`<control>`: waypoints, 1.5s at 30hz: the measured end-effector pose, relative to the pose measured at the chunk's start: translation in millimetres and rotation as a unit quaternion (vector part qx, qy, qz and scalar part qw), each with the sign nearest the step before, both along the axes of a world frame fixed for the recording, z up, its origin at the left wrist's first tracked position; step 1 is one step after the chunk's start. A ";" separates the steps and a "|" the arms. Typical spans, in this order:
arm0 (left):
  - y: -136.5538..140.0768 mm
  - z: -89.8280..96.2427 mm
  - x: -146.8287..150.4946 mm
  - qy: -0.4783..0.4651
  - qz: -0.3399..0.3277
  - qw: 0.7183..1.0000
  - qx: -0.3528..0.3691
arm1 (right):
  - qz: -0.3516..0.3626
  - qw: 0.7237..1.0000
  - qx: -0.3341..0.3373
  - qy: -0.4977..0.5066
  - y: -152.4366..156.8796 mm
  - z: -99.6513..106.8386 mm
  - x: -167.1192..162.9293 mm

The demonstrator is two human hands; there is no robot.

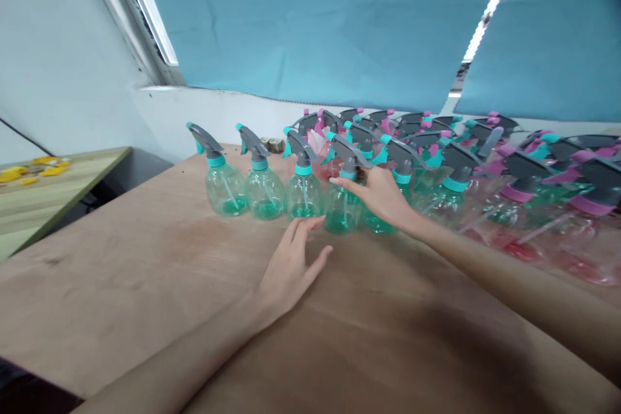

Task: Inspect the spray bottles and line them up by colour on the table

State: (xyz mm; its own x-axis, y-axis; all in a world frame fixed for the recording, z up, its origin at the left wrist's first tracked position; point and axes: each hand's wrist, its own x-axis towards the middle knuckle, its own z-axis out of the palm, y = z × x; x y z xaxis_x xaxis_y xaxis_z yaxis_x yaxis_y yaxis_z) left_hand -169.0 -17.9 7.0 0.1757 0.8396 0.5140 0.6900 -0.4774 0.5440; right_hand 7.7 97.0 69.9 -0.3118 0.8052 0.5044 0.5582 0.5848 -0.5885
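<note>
My right hand (382, 194) is closed around the upper part of a green-tinted clear spray bottle (342, 215), just below its grey trigger head. The thumb crosses the front of the neck, and the other fingers are partly hidden behind it. In front of the row, my left hand (290, 265) hovers low over the table, open and holding nothing. Its fingertips are nearest the lower side of a neighbouring spray bottle (305, 195) with a turquoise collar. Two similar spray bottles (266, 193) stand upright to the left. All have grey heads and straws inside.
Many more spray bottles, some with pink collars (517, 194), crowd the right and back of the wooden table (145, 259). Small blocks (276, 145) lie near the wall. Yellow pieces (36, 169) rest on a side table (63, 197) at left. A blue sheet (310, 26) hangs behind.
</note>
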 end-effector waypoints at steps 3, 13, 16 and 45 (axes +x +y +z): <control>-1.2 -0.8 2.5 0.000 -0.008 1.000 -0.009 | -0.005 1.000 0.008 -0.005 4.4 -2.6 0.6; -4.9 0.9 9.1 -0.011 -0.009 0.999 -0.036 | -0.021 1.000 -0.005 0.008 5.1 -8.4 -1.1; -6.1 1.5 11.4 -0.008 -0.008 0.999 -0.042 | -0.017 1.000 -0.014 0.022 1.0 -9.8 -0.9; -14.4 -0.3 26.3 0.069 -0.021 0.996 -0.053 | -0.170 0.981 -0.092 -0.024 -38.4 6.0 88.4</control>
